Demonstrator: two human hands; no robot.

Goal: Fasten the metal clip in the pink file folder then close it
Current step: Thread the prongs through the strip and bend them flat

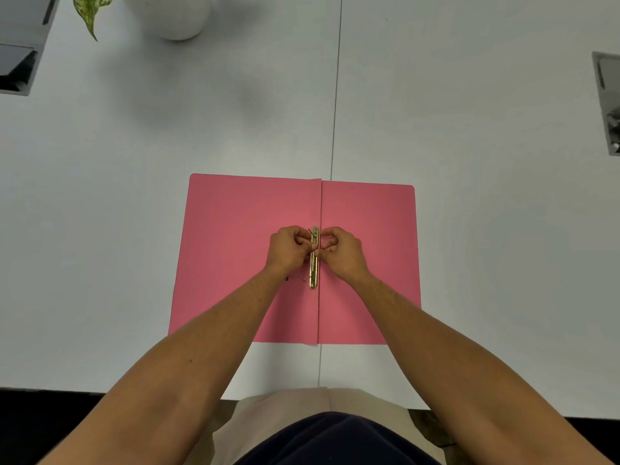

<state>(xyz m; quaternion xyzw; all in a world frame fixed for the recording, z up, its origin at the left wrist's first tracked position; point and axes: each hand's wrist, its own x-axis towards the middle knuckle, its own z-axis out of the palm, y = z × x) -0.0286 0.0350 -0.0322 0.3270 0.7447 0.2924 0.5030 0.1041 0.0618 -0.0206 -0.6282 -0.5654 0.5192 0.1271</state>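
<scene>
Pink file folder [235, 250] open flat; brass metal clip [314, 263] along fold (unfastened)

The setting is an office. The work surface is a white desk [469, 162] built from two panels that meet at a straight seam [335, 95]. A cable hatch [20, 58] is recessed left of the seam, and another hatch [609, 102] right of it. A white plant pot [174, 15] stands left of the seam. A pink file folder [235, 229] lies open across it.
</scene>
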